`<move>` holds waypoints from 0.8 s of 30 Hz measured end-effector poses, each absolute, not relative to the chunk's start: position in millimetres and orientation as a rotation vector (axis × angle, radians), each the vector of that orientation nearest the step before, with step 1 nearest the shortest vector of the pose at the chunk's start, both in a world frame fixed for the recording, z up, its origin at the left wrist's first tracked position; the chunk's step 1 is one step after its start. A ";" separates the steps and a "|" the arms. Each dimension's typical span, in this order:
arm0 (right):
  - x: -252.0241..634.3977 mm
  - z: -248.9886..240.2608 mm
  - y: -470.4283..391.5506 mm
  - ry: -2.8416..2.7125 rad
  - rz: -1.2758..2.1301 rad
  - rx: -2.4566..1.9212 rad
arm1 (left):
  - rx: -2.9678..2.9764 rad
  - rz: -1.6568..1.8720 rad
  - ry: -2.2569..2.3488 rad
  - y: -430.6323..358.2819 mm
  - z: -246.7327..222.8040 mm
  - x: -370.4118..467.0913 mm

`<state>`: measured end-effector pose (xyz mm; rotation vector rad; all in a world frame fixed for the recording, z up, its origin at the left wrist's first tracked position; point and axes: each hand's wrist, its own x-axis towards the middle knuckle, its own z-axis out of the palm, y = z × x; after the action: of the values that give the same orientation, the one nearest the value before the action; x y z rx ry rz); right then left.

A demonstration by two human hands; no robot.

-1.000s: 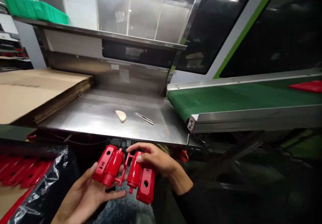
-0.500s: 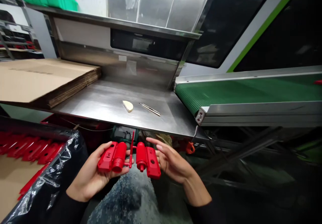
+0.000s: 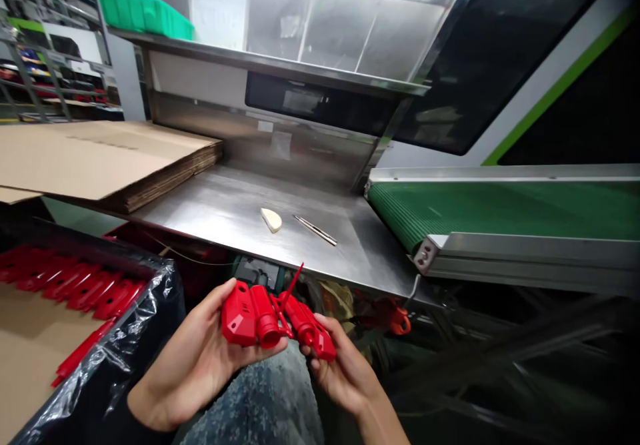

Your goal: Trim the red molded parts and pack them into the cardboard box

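Left hand (image 3: 200, 358) and right hand (image 3: 340, 371) each clamp one half of a red moulded plastic twin part (image 3: 273, 315), above lap.

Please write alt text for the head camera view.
Left hand and right hand hold a red moulded plastic part below a steel table. A green conveyor belt is right; a lined box of red parts left.

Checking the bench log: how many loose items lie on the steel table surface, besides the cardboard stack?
2. A pale wedge-shaped piece lies mid-table, and a thin metal tool lies just right of it, apart from it. The cardboard stack may hide others on the steel table.
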<state>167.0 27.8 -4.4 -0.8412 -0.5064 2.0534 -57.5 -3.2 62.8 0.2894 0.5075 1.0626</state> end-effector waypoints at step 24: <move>145.8 -10.7 11.8 -1.287 1.656 -0.980 | 0.262 0.928 0.826 13.8 16.6 -86.1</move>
<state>145.8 11.8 -10.7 -0.9799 -1.2872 1.6556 -86.1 13.8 16.6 0.2621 0.8262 0.9278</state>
